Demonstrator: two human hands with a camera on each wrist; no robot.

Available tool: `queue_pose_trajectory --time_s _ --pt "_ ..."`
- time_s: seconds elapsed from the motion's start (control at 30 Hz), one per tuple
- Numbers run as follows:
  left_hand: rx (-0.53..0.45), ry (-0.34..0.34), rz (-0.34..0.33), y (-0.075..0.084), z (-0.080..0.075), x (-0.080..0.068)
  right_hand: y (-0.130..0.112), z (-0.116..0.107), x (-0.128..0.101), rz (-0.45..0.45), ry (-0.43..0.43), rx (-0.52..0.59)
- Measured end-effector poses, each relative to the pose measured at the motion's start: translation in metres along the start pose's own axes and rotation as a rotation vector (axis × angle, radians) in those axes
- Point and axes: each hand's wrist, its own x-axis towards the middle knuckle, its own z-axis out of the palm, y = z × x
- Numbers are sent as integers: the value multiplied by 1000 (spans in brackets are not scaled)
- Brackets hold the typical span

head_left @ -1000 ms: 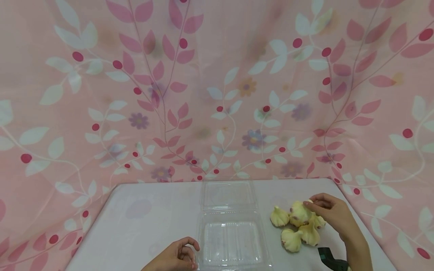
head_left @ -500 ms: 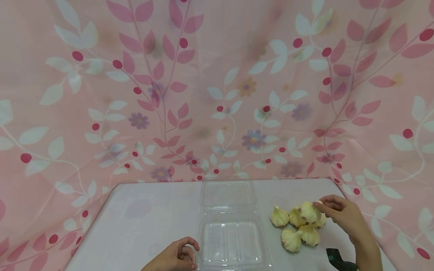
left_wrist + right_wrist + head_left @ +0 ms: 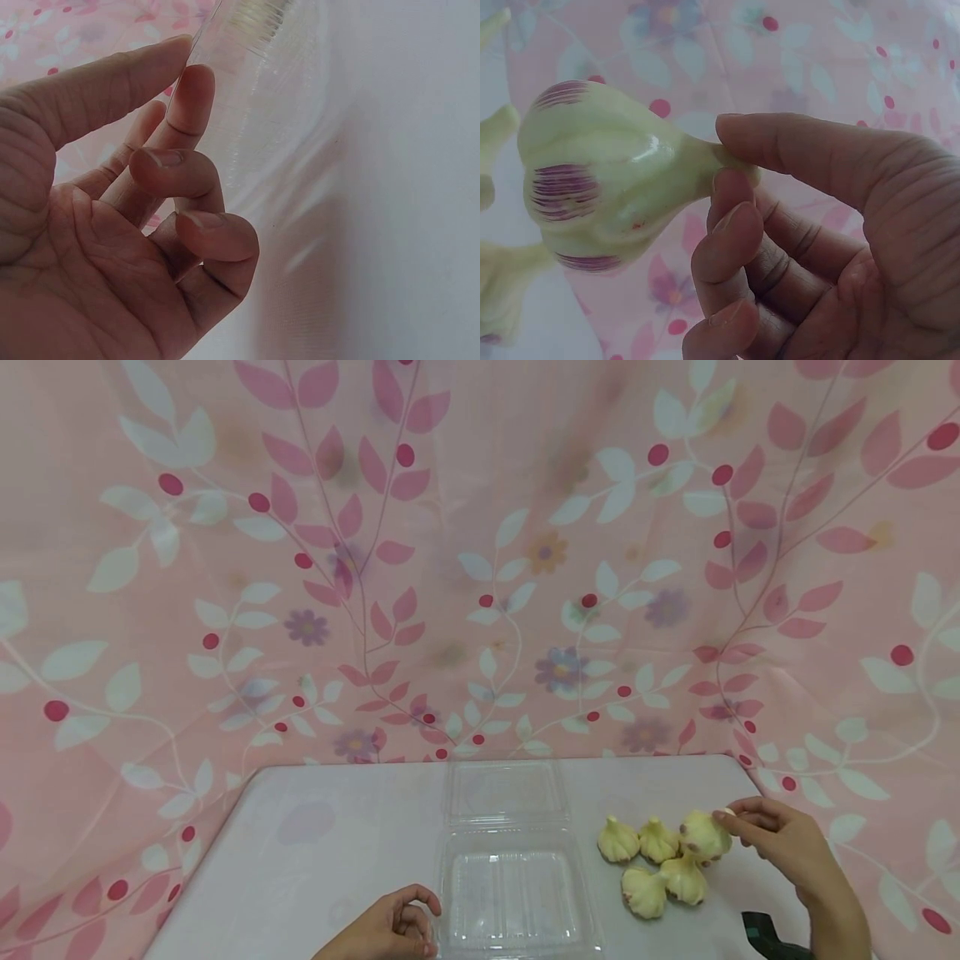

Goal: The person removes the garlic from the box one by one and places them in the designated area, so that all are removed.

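Observation:
My right hand [image 3: 783,843] pinches a garlic bulb [image 3: 705,835] by its stem, thumb against fingertips. Purple streaks mark the pale bulb [image 3: 600,176] in the right wrist view, where it hangs tilted with its base to the left. Several more garlic bulbs [image 3: 643,892] lie grouped below and left of it on the table. A clear plastic clamshell container [image 3: 517,902] stands at the middle with its lid laid back. At its left rim is my left hand [image 3: 393,927]; in the left wrist view thumb and index finger pinch the thin clear edge [image 3: 187,64], other fingers curled.
The white table [image 3: 300,843] ends at a pink leaf-patterned curtain [image 3: 480,568] behind it. The container's transparent lid [image 3: 506,792] reaches towards the table's back edge. A dark strap [image 3: 765,935] shows by the right wrist.
My right hand has moved to the right with the garlic bulb, uncovering another bulb at the back of the group. The left hand and the container have stayed in place.

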Motion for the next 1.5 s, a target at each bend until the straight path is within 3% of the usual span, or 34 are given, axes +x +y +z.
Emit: queue_pose_trajectory --time_s 0.57,0.83,1.17,1.5 --pt "22 17 -5 0 0 0 19 -14 -2 69 -32 -36" --pt "35 17 -2 1 0 0 21 -21 -3 150 -80 -55" --pt "20 5 9 0 0 0 28 -18 -4 109 -132 -94" --pt "19 19 -7 1 1 -1 41 -19 -2 143 -199 -98"
